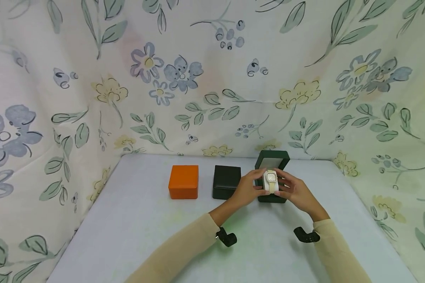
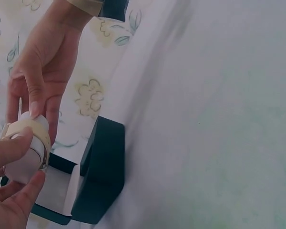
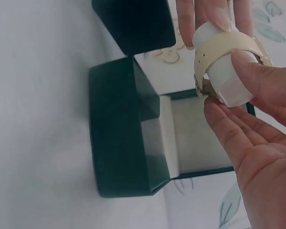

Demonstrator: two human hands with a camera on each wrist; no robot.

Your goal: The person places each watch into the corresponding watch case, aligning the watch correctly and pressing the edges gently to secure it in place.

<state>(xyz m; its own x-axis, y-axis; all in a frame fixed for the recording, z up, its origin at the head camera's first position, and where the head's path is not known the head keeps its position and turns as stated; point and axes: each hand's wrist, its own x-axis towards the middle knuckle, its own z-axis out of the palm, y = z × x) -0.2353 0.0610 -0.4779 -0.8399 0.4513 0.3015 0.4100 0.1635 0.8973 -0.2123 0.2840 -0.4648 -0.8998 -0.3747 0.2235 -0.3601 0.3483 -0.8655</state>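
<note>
Both forearms reach forward in beige sleeves, a black camera strapped under each wrist. The left hand (image 1: 247, 189) and right hand (image 1: 296, 191) meet at centre, fingers (image 3: 257, 78) and thumbs curled in a shared pinch, palms facing inward

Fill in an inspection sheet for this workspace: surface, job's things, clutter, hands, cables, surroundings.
Surface: pale table, faint green tinge near the middle.
Job's things: cream watch wrapped round a white cushion, held above the open dark green box, whose white-lined well shows bare.
Clutter: orange box and black box, both closed, left of the green one.
Hands: left hand and right hand both hold the cushioned watch.
Cables: nothing seen.
Surroundings: floral cloth behind and at both sides.
</note>
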